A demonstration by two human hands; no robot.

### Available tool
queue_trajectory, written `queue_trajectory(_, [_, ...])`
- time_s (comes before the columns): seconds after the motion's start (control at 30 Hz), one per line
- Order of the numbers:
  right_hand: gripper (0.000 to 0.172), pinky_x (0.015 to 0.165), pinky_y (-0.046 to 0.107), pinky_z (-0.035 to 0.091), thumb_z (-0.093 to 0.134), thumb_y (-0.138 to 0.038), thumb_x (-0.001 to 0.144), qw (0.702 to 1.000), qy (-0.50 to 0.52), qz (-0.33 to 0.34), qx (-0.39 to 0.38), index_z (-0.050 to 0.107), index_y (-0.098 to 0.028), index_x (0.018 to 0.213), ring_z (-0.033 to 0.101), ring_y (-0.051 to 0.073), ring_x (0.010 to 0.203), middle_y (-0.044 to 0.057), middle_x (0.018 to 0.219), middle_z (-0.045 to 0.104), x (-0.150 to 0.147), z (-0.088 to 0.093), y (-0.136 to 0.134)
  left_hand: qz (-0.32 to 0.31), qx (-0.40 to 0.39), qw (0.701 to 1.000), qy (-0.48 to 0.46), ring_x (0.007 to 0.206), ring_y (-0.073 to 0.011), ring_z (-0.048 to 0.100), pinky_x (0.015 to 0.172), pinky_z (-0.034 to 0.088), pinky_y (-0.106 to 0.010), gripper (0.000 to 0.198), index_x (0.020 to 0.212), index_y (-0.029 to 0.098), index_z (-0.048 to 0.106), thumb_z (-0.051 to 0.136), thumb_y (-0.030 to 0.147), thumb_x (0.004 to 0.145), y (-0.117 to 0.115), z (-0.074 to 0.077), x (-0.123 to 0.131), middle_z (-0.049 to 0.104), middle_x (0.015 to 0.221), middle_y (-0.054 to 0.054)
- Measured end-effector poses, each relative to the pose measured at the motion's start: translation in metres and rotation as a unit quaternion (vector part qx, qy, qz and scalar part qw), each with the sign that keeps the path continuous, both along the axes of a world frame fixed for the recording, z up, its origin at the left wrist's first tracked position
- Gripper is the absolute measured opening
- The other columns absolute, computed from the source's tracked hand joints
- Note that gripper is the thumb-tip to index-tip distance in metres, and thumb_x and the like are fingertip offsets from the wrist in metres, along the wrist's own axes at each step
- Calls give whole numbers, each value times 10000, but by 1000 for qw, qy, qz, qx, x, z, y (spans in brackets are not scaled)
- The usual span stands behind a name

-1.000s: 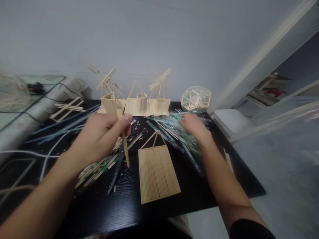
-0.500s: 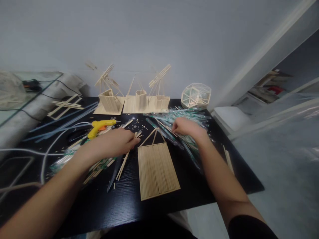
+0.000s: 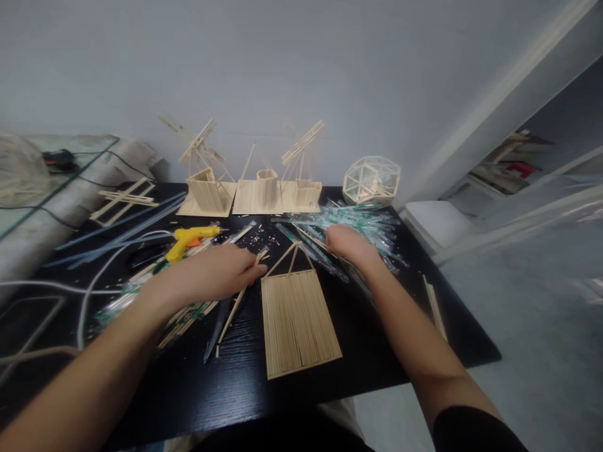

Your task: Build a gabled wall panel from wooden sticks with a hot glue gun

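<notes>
My left hand (image 3: 230, 270) is closed around thin wooden chopsticks (image 3: 230, 320), which slant down toward the table's front. Right beside it lies a flat panel of wooden sticks (image 3: 300, 323) laid edge to edge, with a triangular stick frame (image 3: 293, 257) at its far end. My right hand (image 3: 346, 242) is closed at the near side of a heap of clear and green wrappers (image 3: 362, 220). Wooden sticks (image 3: 308, 235) run up to its fingers; what the fingertips grip is hidden. A yellow glue gun (image 3: 188, 240) lies behind my left wrist.
Several stick-built models, one a windmill-like tower (image 3: 207, 188), stand along the wall. At the back right is a faceted stick frame (image 3: 371, 182). More wrapped chopsticks (image 3: 181, 326) lie under my left forearm. A white cable (image 3: 89, 289) crosses the left side of the black table (image 3: 188, 395).
My right hand has shifted slightly, and its forearm has swung left over the wrappers. The chopsticks in my left hand lie closer together. The panel has stayed in place.
</notes>
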State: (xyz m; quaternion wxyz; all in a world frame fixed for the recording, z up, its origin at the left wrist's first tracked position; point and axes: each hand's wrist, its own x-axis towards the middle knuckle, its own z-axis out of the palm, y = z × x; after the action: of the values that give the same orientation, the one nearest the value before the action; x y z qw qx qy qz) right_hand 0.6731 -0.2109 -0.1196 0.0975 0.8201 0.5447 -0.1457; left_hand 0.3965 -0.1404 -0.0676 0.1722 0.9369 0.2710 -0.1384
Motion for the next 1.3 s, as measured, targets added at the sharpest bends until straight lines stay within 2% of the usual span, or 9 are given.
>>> queue_trajectory(0.2, [250,810,302,519,672,-98,817,1000,2,7,7,766,-154,1042,747,304,1048,205,1108,782,1,-2,1,0,0,1000,-31,620,-214,607,624,423,-333,557,715,223,689,347,542,1017,-1,3,-2,701,706,-77])
queue_trajectory(0.4, [168,774,317,487,585,-146,894,996,3,-9,90,731,-157,978,728,300,990,170,1047,781,8,24,-9,16,-16,996,-88,625,-203,588,639,390,-334,553,687,230,654,378,580,1015,2,9,-8,672,683,-44])
queue_trajectory(0.53, [141,824,328,477,571,-217,971,986,1,-33,166,678,-169,1049,705,284,1027,146,1086,768,14,38,-16,25,-17,996,-85,636,-194,588,634,379,-321,582,692,231,605,319,608,1031,2,14,-10,658,680,-27])
queue_trajectory(0.67, [125,845,337,482,694,-222,912,965,42,-53,253,657,-182,1025,707,275,999,116,1039,767,15,43,-19,29,-18,993,-117,653,-186,596,665,401,-319,595,691,226,601,289,584,1050,2,18,-10,652,666,-20])
queue_trajectory(0.9, [355,846,367,505,712,-186,858,917,99,-69,379,619,-184,1201,705,247,847,63,906,746,13,45,-19,70,-27,976,-206,655,-186,613,686,441,-320,594,703,217,653,318,574,1039,1,25,-8,666,654,-23])
queue_trajectory(1.03, [219,844,361,523,662,-197,869,894,99,-69,431,668,-194,1088,695,234,841,66,923,739,11,50,-22,92,-37,964,-246,652,-173,614,684,451,-304,593,689,214,654,345,578,1041,0,25,-10,666,640,-12])
queue_trajectory(1.1, [95,875,375,528,619,-231,913,887,81,-61,450,690,-199,968,693,248,889,78,943,744,10,53,-23,92,-38,961,-259,654,-170,618,688,453,-302,585,691,213,655,351,569,1043,0,24,-11,672,643,-11])
queue_trajectory(1.2, [191,1010,419,502,558,-304,986,869,35,-56,491,708,-205,922,664,290,1089,119,1064,743,8,56,-26,94,-36,957,-271,628,-160,610,686,448,-300,579,691,210,650,358,562,1046,-2,25,-12,670,628,-5])
queue_trajectory(1.3, [299,1097,466,458,456,-335,1046,834,18,-45,549,722,-200,1057,611,302,1239,145,1185,711,3,58,-30,106,-35,952,-284,654,-148,612,714,436,-296,557,724,197,658,367,530,1062,-4,27,-12,694,663,-5])
